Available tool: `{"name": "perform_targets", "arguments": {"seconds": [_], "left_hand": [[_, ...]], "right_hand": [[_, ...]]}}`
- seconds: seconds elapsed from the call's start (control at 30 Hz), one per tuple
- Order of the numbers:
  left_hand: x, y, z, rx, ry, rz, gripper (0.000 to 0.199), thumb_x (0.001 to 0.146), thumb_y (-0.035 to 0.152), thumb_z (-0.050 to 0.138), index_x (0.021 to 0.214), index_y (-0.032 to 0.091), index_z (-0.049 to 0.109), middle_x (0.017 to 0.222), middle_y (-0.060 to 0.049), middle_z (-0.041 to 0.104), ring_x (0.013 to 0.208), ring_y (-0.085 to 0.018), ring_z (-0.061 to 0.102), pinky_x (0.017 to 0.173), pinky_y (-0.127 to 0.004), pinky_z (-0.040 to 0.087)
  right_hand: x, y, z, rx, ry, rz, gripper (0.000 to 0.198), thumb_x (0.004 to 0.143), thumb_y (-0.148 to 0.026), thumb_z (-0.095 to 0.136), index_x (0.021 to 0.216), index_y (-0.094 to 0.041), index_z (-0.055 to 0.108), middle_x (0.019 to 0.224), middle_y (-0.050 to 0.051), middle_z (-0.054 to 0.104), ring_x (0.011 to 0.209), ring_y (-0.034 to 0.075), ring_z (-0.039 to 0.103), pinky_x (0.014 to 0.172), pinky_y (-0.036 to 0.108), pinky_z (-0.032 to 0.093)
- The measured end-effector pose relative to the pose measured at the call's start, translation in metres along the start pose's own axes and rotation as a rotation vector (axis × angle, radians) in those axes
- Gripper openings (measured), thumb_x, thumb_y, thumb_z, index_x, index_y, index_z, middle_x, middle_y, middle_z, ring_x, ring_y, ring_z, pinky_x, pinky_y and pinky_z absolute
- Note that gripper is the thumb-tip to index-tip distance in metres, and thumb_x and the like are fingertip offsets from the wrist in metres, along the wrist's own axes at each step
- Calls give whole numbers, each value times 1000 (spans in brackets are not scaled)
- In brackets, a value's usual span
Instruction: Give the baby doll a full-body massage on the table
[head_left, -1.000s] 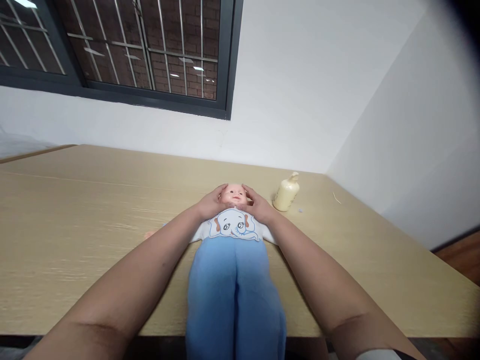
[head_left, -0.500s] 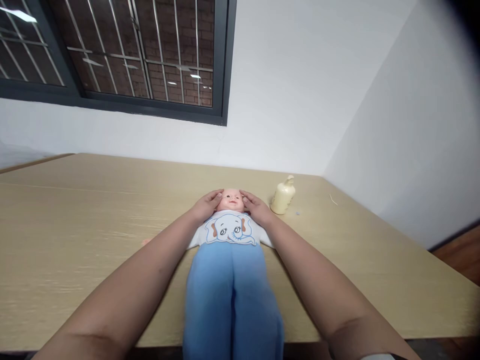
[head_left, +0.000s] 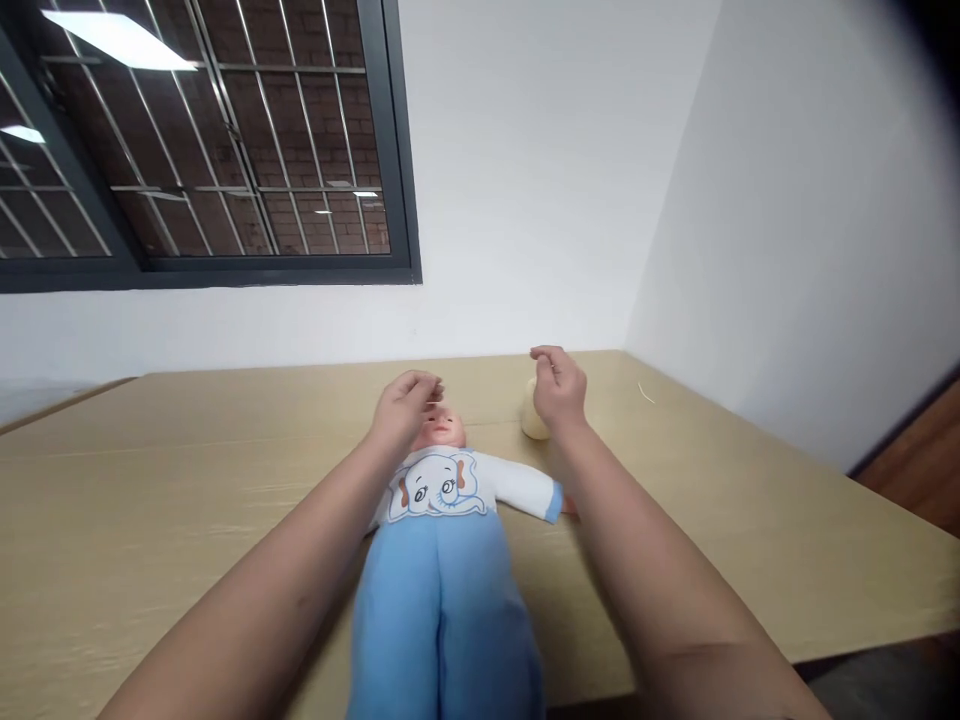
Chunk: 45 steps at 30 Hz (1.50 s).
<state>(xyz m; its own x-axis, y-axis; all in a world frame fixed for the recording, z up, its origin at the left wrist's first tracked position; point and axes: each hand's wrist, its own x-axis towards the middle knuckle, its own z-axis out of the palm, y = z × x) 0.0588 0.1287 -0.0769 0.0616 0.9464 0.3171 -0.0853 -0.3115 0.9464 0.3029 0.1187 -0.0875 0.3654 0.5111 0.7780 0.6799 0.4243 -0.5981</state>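
Observation:
A baby doll (head_left: 442, 505) lies face up in light blue trousers and a white top with an elephant print. My left hand (head_left: 405, 405) is at the doll's head (head_left: 442, 430), with its fingers bent over the forehead and hiding part of it. Whether these fingers touch the head or hold anything, I cannot tell. To the right, my right hand (head_left: 561, 388) is raised with curled fingers in front of a cream pump bottle (head_left: 532, 415). It hides the bottle's top, so I cannot see whether it grips the pump.
Under the doll is a light wooden table (head_left: 187, 460), which runs back to a white wall (head_left: 517, 220). A barred window (head_left: 262, 150) is at the upper left. On the table's right part lies a thin pale strand (head_left: 646, 393).
My right hand has left the doll's head and moved right to the bottle, uncovering the doll's sleeve. My left hand has shifted over the forehead. The view has tilted up and turned slightly right.

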Motion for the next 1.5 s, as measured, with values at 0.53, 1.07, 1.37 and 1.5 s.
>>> {"name": "perform_targets", "arguments": {"seconds": [0.53,1.07,1.37,1.5], "left_hand": [[56,-17,163,-365,-447,-755,76,94,67,30,120,2,59,100,-20,66,81,-22,67,65,-26,56],[14,18,42,-686,-147,-539,52,96,44,44,122,1,57,116,-25,65,105,-28,68,88,-33,58],[-19,45,17,-776,-54,-452,51,91,59,40,97,14,63,109,-17,69,113,-29,65,94,-40,56],[-14,52,5,-780,-29,-438,55,91,59,39,106,12,62,114,-20,68,115,-31,63,95,-41,55]], "right_hand": [[0,56,7,122,-54,147,55,97,-56,35,105,-19,74,111,9,74,107,23,67,97,37,49],[16,13,2,-145,-138,68,43,86,-50,55,111,-18,71,116,13,70,115,32,61,108,49,39],[-54,-107,37,230,-658,-653,71,90,-55,53,150,-22,35,151,8,45,140,26,40,118,45,31],[-62,-104,36,166,-681,-623,67,93,-55,49,149,-19,40,152,12,44,144,26,35,122,47,23]]}}
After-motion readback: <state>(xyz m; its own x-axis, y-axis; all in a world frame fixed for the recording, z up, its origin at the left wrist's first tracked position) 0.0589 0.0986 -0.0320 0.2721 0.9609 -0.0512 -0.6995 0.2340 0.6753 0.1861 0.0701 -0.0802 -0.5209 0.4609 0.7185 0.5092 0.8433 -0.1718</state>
